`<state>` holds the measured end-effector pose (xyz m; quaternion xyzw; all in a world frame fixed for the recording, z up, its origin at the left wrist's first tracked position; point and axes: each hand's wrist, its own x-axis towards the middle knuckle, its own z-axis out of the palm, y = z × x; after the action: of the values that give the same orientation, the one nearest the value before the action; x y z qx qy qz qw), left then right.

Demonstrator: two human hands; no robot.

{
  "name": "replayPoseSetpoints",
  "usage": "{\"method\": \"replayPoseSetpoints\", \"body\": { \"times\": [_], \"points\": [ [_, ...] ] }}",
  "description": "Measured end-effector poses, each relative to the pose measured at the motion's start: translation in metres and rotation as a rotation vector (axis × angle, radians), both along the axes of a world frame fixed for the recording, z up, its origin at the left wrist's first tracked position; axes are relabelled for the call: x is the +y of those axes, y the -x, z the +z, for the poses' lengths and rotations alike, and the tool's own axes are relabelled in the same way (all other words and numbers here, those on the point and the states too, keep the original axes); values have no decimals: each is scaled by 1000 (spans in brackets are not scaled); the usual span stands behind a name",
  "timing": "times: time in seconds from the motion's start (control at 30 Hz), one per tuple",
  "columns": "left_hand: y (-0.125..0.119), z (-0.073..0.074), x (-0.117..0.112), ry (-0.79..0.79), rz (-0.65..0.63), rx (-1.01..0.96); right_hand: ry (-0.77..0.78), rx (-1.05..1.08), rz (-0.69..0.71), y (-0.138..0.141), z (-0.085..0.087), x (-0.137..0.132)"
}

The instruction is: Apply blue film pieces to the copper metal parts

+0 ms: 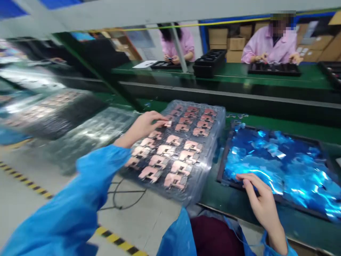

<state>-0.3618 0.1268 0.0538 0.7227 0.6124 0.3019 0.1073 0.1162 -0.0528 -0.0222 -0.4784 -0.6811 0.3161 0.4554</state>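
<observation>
My left hand [145, 126] reaches over a stack of clear plastic trays [210, 149] holding several copper-coloured flat parts [174, 140]. Its fingers are pinched on one small copper part [167, 123] at the tray's left side. My right hand [259, 201] rests at the near edge of a black tray [223, 161] covered with shiny blue film pieces [282, 163]. Its fingers are curled and touch the blue film; I cannot make out anything held. Both arms wear blue sleeves.
More clear tray stacks [90, 135] lie blurred at left. A green conveyor bench [266, 124] runs across. Beyond it two people in pink coats work over black trays [274, 68], with stacked black trays [209, 62] and cardboard boxes behind. Floor with yellow-black tape [39, 190] lies below.
</observation>
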Motion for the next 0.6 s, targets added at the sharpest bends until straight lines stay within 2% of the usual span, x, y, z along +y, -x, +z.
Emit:
{"method": "replayPoseSetpoints", "body": {
  "times": [0.07, 0.13, 0.17, 0.23, 0.3, 0.37, 0.43, 0.5, 0.6],
  "points": [
    [-5, 5, 9, -85, -62, 37, -12, 20, -4, 2, 3, 3],
    [-30, 17, 23, -188, -118, 95, -14, 36, -8, 3, 4, 5],
    [-51, 23, 31, -238, -150, 136, -11, 40, -10, 2, 5, 5],
    [-109, 33, 52, -266, -240, 219, -4, 47, -21, 1, 5, 4],
    [-178, 34, 78, -157, -380, 299, -16, 48, -40, 1, 6, 4],
    [-245, 27, 105, 42, -464, 326, -59, 34, -71, 0, 6, 4],
    [-298, 14, 126, 255, -457, 301, -109, 6, -105, 0, 7, 5],
    [-333, -2, 140, 366, -421, 269, -138, -13, -126, -2, 8, 6],
    [-356, -22, 146, 399, -386, 223, -141, -11, -144, -6, 11, 5]
  ]
}}
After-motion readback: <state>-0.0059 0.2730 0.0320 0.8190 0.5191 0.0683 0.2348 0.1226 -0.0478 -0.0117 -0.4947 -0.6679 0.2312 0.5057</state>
